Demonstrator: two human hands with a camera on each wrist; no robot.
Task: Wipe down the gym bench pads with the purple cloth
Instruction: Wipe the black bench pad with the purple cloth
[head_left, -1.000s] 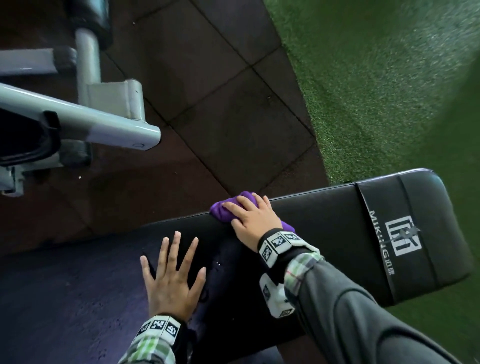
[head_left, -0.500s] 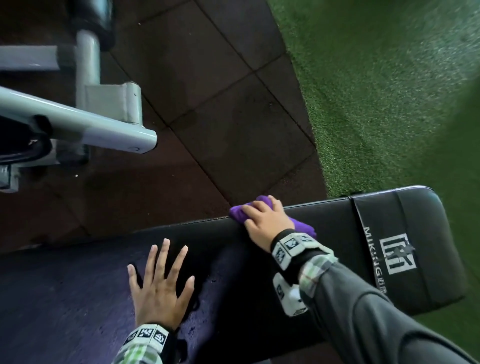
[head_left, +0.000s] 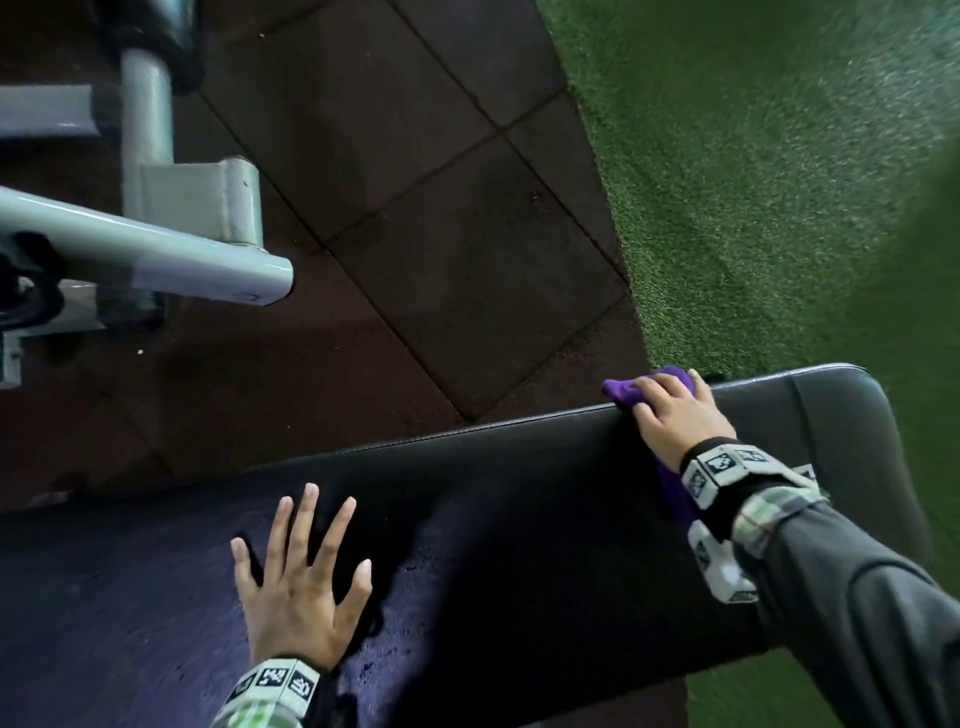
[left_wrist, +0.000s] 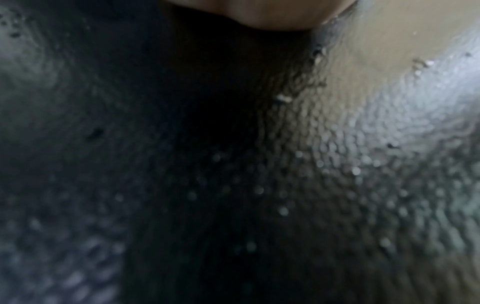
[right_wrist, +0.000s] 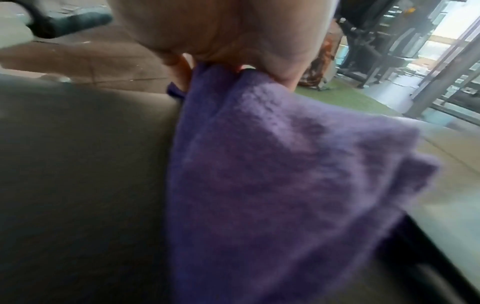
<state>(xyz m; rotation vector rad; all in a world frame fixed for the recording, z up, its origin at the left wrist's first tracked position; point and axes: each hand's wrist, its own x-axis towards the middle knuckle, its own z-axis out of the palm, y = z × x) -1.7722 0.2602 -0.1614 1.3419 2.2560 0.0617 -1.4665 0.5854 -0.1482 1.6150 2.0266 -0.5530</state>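
The long black padded vinyl bench pad (head_left: 519, 483) is lying across the lower part of the head view, and both hands are resting on it. The right hand (head_left: 675, 415) is pressing the purple terry cloth (head_left: 623, 388) against the far edge of the pad, close to its right end. Its fingers are curling over the cloth, with a fold of purple sticking out past the fingertips and over the pad's far edge, and another strip showing under the wrist. In the right wrist view the cloth (right_wrist: 272, 174) is spreading out from beneath the palm (right_wrist: 228, 30) onto the dark pad (right_wrist: 78, 164); the fingers there seem to be gripping the bunched end of it, though the picture is blurred.

The left hand (head_left: 301, 587) is lying flat, palm down, on the near left part of the pad, its fingers straight and spread apart, holding nothing. The left wrist view is showing only the pebbled black surface (left_wrist: 337, 164) at very close range, with a sliver of the hand (left_wrist: 259, 14) at the top.

Beyond the pad's far edge, dark reddish-brown rubber floor tiles (head_left: 415, 234) are meeting green artificial turf (head_left: 753, 182) to the right. A pale grey metal machine frame (head_left: 171, 249) is standing on the tiles at the far left, well apart from the pad.
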